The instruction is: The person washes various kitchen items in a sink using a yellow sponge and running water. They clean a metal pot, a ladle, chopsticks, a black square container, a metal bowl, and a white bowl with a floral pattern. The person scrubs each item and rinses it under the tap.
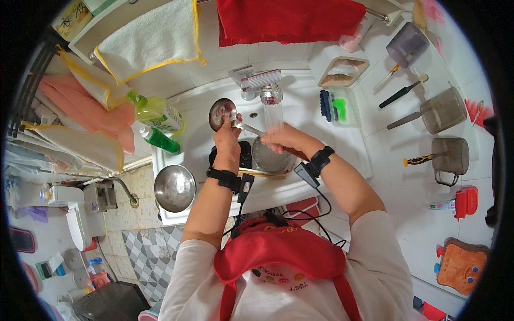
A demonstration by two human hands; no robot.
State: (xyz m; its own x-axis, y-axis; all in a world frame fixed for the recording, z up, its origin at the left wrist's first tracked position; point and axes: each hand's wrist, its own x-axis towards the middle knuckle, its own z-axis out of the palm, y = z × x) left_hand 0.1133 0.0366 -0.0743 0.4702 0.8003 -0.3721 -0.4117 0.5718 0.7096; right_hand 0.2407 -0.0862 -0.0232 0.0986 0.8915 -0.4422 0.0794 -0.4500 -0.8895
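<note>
A metal ladle (223,114) is held over the white sink (188,100). My left hand (229,136) grips its shaft close to the round bowl. Farther along the handle, my right hand (284,140) is closed around it under water running from the faucet (272,94). Beneath my right hand lies a round, greyish vessel (271,156) in the basin; its contents are hard to make out. A black item (245,154) sits beside it, partly hidden by my left hand. Wooden chopsticks (261,175) appear to lie near the basin's front edge.
A steel bowl (175,188) rests on the sink's left front corner. Behind it stand a green bottle (160,140) and a yellow-green detergent bottle (160,114). A clear container (345,108) with brushes is at the right. Towels (148,40) hang above; cups are mounted on the right wall.
</note>
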